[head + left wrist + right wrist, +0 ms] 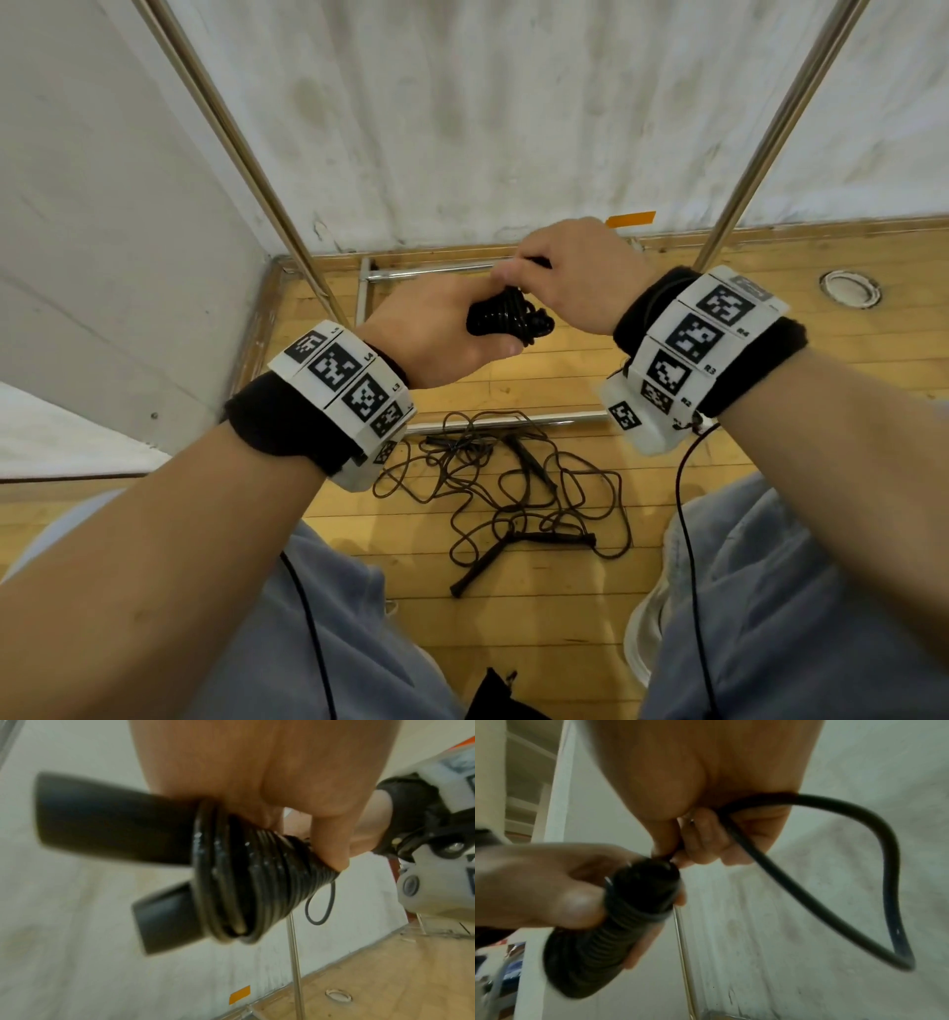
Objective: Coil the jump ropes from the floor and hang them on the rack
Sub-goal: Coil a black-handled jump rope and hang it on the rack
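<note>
One rope sits wound tight round its handles in your left hand, clenched about the bundle; your right hand pinches the last loop. Slacken either hold and the coils could spring loose. More ropes lie tangled on the floor, below the rack.

At the center of the frame the left hand grips a black jump rope wound in tight coils around its two handles, which stick out blurred toward the left. The fingers curl over the coils. A small loose loop hangs at lower right. Behind stand a metal pole, a white wall and the wooden floor.
</note>
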